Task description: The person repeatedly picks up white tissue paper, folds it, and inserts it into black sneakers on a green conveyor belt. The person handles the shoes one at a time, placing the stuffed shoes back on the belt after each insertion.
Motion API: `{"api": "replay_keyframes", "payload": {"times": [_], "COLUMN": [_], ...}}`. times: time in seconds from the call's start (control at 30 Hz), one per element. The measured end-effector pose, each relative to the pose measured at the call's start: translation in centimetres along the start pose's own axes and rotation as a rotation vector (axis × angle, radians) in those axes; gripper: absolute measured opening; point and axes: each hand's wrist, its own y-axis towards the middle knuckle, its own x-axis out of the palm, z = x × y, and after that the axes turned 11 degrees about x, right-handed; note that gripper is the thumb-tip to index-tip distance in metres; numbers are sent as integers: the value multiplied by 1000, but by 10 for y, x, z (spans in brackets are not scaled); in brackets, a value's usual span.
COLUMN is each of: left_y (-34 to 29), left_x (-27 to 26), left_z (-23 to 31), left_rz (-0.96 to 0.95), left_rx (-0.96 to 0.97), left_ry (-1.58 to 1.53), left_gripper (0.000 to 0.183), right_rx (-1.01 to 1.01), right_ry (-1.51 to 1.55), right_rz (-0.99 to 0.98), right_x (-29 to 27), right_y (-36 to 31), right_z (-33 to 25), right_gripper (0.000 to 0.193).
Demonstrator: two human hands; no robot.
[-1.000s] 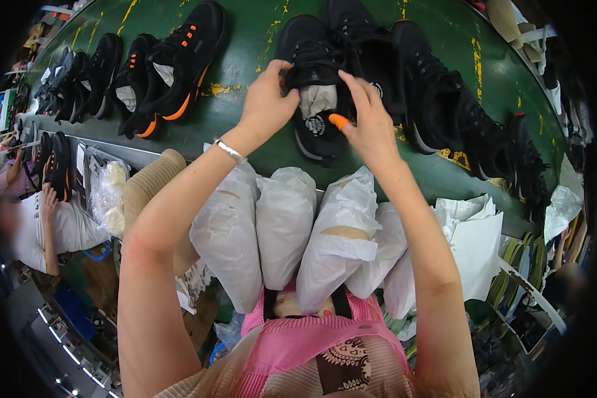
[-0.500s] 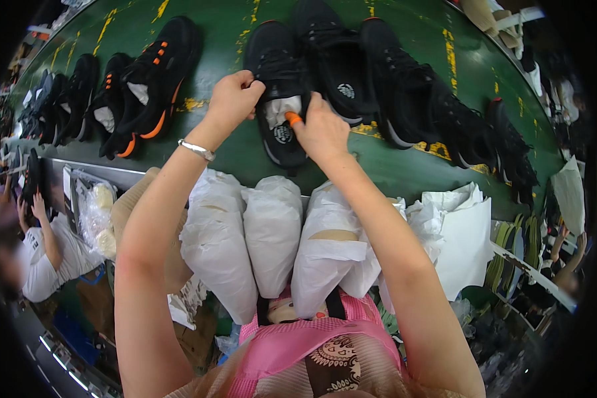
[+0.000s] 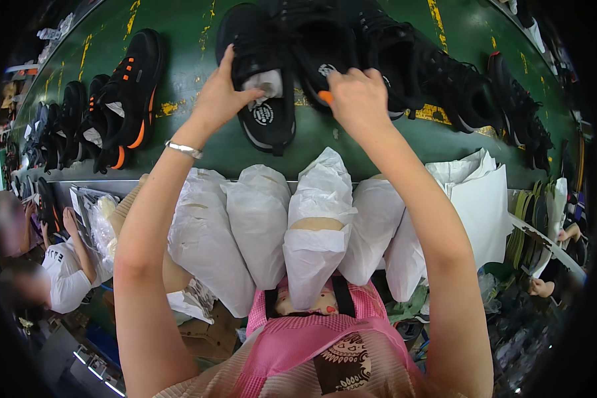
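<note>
A black lace-up shoe (image 3: pixel 266 129) stands before me with its heel toward me and crumpled white paper (image 3: pixel 266 84) in its opening. Along its left side lies my left hand (image 3: pixel 220 99), thumb and index finger spread apart, the thumb tip beside the paper. A second black shoe (image 3: pixel 320 50) is directly right of the first. My right hand (image 3: pixel 361 99) is closed at its heel, an orange cover on one finger. The grip is partly hidden behind the hand. A third black shoe (image 3: pixel 395 66) sits just beyond that hand.
More black shoes (image 3: pixel 504 99) line the green table (image 3: pixel 186 40) at right, and orange-trimmed ones (image 3: pixel 136 86) at left. White paper-wrapped bundles (image 3: pixel 257 219) lean along the near edge beside white paper sheets (image 3: pixel 477 205). Other people work at the far left and right.
My right hand has left the first shoe and moved right to the second shoe's heel. My left hand's fingers have spread. The shoes sit slightly farther up and left in view.
</note>
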Motion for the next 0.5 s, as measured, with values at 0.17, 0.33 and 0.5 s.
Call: {"api": "replay_keyframes", "payload": {"times": [0.17, 0.33, 0.5], "left_y": [27, 9, 23], "left_x": [22, 34, 30], "left_z": [4, 5, 11], "left_rz": [-69, -93, -232], "left_rx": [71, -91, -400], "left_ry": [-151, -67, -192], "left_gripper": [113, 113, 49], "right_rx": [160, 133, 244], "right_ry": [-150, 107, 132], "right_rz": [-153, 83, -167], "right_x": [-36, -53, 14], "right_y": [-47, -16, 25], "right_z": [39, 1, -54], "right_gripper": [18, 49, 95]}}
